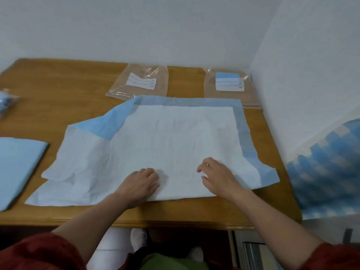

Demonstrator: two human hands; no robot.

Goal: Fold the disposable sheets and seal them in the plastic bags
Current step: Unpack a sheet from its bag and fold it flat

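A large white disposable sheet (155, 137) with a blue border lies spread on the wooden table (58, 84), its left corner folded over. My left hand (142, 182) rests on the sheet's near edge with its fingers curled down onto the fabric. My right hand (216, 176) hovers or touches just to the right, fingers loosely bent over the sheet. An empty clear plastic bag (140, 80) with a white label lies beyond the sheet. A second plastic bag (229, 82), at the back right, holds a folded blue sheet.
A folded blue sheet (17, 162) lies at the table's left edge. A crumpled bag with something blue (7, 102) sits at the far left. White walls close the back and right. A blue-and-white patterned cloth (327, 172) hangs at the right.
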